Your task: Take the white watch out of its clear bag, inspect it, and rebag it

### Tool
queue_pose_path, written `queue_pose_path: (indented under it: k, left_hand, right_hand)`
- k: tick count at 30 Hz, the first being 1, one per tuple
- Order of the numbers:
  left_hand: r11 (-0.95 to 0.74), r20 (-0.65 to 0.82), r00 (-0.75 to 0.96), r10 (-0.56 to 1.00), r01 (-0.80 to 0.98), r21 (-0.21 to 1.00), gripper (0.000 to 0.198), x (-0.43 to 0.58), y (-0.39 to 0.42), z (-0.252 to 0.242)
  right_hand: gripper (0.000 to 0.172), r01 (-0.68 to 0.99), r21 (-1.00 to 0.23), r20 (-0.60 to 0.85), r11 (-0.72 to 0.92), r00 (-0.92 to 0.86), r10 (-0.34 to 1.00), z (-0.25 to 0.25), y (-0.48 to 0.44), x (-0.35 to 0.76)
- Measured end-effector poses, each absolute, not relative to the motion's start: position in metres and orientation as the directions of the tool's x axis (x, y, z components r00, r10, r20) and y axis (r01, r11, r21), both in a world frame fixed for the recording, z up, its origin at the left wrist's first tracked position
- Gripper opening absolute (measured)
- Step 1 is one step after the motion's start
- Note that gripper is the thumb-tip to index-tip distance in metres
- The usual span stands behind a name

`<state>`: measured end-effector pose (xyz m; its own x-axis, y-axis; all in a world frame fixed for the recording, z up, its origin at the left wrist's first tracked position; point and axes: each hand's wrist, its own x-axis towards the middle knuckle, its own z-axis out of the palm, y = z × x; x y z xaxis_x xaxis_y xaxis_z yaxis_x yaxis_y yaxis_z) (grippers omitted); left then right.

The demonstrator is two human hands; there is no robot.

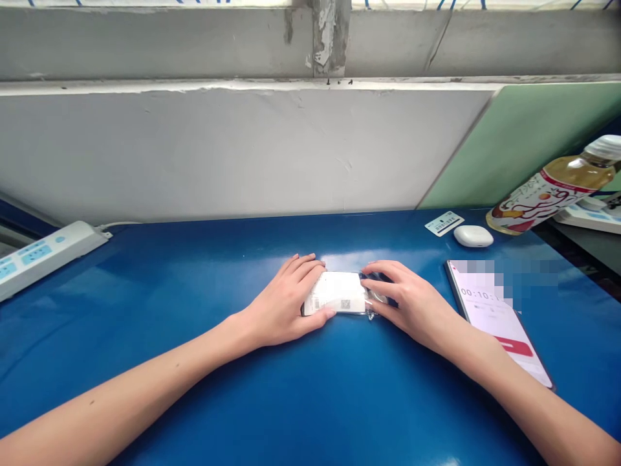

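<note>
A small white packet [339, 291] lies flat on the blue tabletop [310, 401]. Its upper face carries a printed label with a square code, and clear shiny plastic shows at its right end. My left hand [291, 291] grips the packet's left end, thumb along the near edge and fingers over the far edge. At the other end, the bent fingers of my right hand [400, 294] close on the clear plastic. Exactly what lies under the right fingertips is partly hidden.
To the right lie a phone [499, 323] showing a timer, a white earbud case [473, 236] and a card with a barcode [444, 223]. A drink bottle [548, 194] leans behind them. A power strip [53, 255] is at the left, and a wall [242, 155] borders the back.
</note>
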<state>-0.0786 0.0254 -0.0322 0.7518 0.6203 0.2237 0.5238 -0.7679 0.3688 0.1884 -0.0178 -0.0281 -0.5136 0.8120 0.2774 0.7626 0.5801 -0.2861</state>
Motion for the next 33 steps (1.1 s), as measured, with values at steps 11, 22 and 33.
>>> queue_pose_path:
  k: [11,22,33]
  left_hand:
    - [-0.748,0.273,0.702,0.657,0.561,0.355,0.052,-0.078,0.025,-0.034]
    - [-0.755,0.265,0.715,0.647,0.552,0.353,0.065,-0.078,0.025,-0.031]
    - [-0.764,0.265,0.723,0.639,0.556,0.328,0.056,-0.078,0.025,-0.032]
  right_hand:
    - [0.018,0.773,-0.099,0.273,0.627,-0.584,0.764,-0.005,-0.011,0.219]
    - [0.036,0.809,-0.226,0.156,0.543,-0.521,0.84,-0.012,-0.019,0.198]
    - [0.028,0.818,-0.215,0.155,0.534,-0.511,0.845,-0.012,-0.019,0.199]
